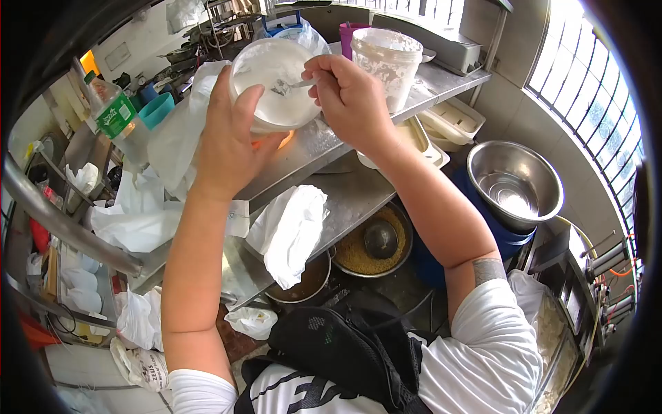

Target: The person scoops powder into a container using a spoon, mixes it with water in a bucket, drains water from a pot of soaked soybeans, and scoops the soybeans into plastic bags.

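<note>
My left hand (231, 145) is wrapped around the side of a round white plastic tub (252, 69), holding it up above the steel counter. The tub is tilted toward me, and whitish contents show inside; whether they are powder or liquid I cannot tell. Between the fingers and thumb of my right hand (353, 96) is the handle of a metal spoon (301, 84), its bowl end inside the tub. A larger plastic bucket (398, 62), smeared with white, stands on the counter just beyond my right hand. Something orange (276, 141) shows beneath the tub.
A plastic bottle with a green label (118, 119) stands at left. A purple cup (349, 33) is behind the bucket. Below the counter sits a pan of yellowish crumbs (352, 252). At right, a steel bowl (514, 176) rests on a blue drum (510, 238). White plastic bags (293, 231) hang nearby.
</note>
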